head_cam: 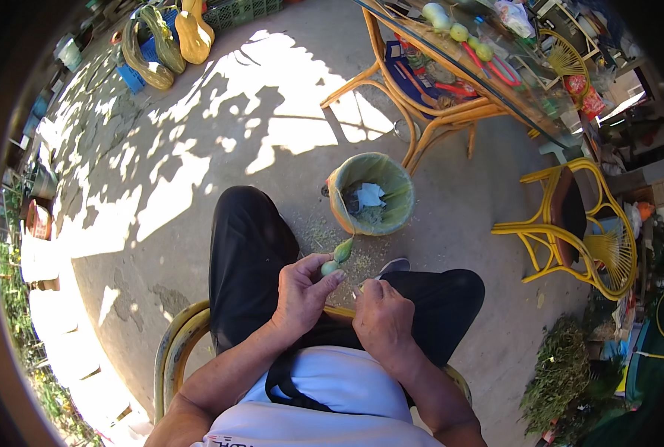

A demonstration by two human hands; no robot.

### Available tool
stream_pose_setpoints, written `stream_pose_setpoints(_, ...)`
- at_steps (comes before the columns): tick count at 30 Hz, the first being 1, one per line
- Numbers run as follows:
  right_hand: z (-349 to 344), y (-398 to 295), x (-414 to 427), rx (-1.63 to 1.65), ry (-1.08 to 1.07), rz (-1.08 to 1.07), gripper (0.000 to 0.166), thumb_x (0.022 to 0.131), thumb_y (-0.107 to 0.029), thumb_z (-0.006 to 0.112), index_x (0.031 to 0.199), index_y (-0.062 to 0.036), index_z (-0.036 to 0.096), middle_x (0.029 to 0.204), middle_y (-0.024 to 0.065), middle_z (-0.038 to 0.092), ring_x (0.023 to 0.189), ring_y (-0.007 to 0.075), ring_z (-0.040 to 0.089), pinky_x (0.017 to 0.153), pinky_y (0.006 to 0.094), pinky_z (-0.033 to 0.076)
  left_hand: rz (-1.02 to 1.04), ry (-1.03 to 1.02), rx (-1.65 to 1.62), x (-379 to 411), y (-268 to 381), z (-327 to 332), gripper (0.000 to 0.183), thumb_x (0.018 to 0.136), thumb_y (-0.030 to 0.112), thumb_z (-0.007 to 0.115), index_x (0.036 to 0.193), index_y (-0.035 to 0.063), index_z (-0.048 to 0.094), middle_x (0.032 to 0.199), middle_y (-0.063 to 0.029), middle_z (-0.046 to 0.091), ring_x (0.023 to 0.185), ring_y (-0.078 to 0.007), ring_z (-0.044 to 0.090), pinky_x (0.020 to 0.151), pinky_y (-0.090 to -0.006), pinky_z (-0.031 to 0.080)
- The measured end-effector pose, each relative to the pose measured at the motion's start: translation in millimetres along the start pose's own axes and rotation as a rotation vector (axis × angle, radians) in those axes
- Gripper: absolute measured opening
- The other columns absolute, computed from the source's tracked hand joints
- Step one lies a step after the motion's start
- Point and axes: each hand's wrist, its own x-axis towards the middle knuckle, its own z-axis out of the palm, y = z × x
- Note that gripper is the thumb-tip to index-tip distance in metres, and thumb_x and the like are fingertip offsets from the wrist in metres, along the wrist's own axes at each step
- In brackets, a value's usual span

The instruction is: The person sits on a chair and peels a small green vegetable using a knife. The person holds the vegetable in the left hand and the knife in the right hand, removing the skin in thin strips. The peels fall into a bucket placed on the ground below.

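My left hand (303, 290) holds a small green bottle gourd (342, 251) between thumb and fingers. The gourd has a rounded pale lower part, a darker upper part and a thin stem pointing away from me. Close by on the right, my right hand (383, 314) is curled with its fingertips pinched on a small object (360, 289), mostly hidden, so its kind is unclear. Both hands are above my lap, apart from each other. Just beyond them stands a waste bin (402, 193) with a liner, holding a white scrap (370, 195) and greenish shavings.
Green shavings (360, 260) litter the concrete floor by the bin. A glass-topped rattan table (477, 84) at upper right bears several small gourds (459, 32). A yellow rattan chair (561, 229) stands right. Large squashes (195, 36) lie at upper left; cut plants (558, 366) lie lower right.
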Motion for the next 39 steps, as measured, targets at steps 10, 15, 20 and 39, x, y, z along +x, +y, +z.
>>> stream_pose_setpoints(10, -0.8, 1.7, 0.8, -0.025, -0.004, -0.015, 0.019, 0.082, -0.005, 0.072, 0.088, -0.0031, 0.054, 0.079, 0.0158, 0.062, 0.071, 0.0362, 0.066, 0.059, 0.046, 0.053, 0.032, -0.004, 0.022, 0.0, 0.5, -0.9, 0.027, 0.092, 0.005, 0.073, 0.116, -0.0046, 0.069, 0.085, 0.0029, 0.067, 0.075, -0.0021, 0.054, 0.068, -0.0208, 0.048)
stream_pose_setpoints(15, -0.3, 5.0, 2.0, -0.066, 0.009, -0.008, 0.015, 0.086, -0.009, 0.068, 0.087, -0.0053, 0.053, 0.08, 0.0135, 0.061, 0.071, 0.0319, 0.067, 0.058, 0.0434, 0.055, 0.02, 0.002, -0.016, -2.6, 3.0, 0.4, 0.026, 0.092, 0.006, 0.073, 0.116, -0.0054, 0.069, 0.085, 0.0033, 0.067, 0.075, -0.0021, 0.053, 0.067, -0.0206, 0.047)
stream_pose_setpoints(20, 0.6, 1.2, -0.5, -0.026, 0.012, -0.021, 0.017, 0.085, -0.008, 0.068, 0.086, -0.0055, 0.051, 0.079, 0.0131, 0.061, 0.071, 0.0317, 0.067, 0.057, 0.0427, 0.054, 0.07, 0.004, 0.065, 0.4, -1.7, -1.7, 0.026, 0.093, 0.007, 0.072, 0.115, -0.0065, 0.068, 0.083, 0.0034, 0.065, 0.074, -0.0024, 0.053, 0.066, -0.0202, 0.046)
stream_pose_setpoints(39, -1.5, 7.0, 4.2, -0.006, 0.06, 0.045, 0.018, 0.083, -0.004, 0.071, 0.09, -0.0028, 0.054, 0.077, 0.0152, 0.06, 0.07, 0.0363, 0.065, 0.059, 0.0466, 0.052, 0.019, -0.04, -0.018, -2.1, 2.5, 1.4, 0.029, 0.095, 0.011, 0.072, 0.118, -0.0059, 0.068, 0.074, 0.0034, 0.062, 0.061, -0.0006, 0.048, 0.054, -0.0193, 0.04)
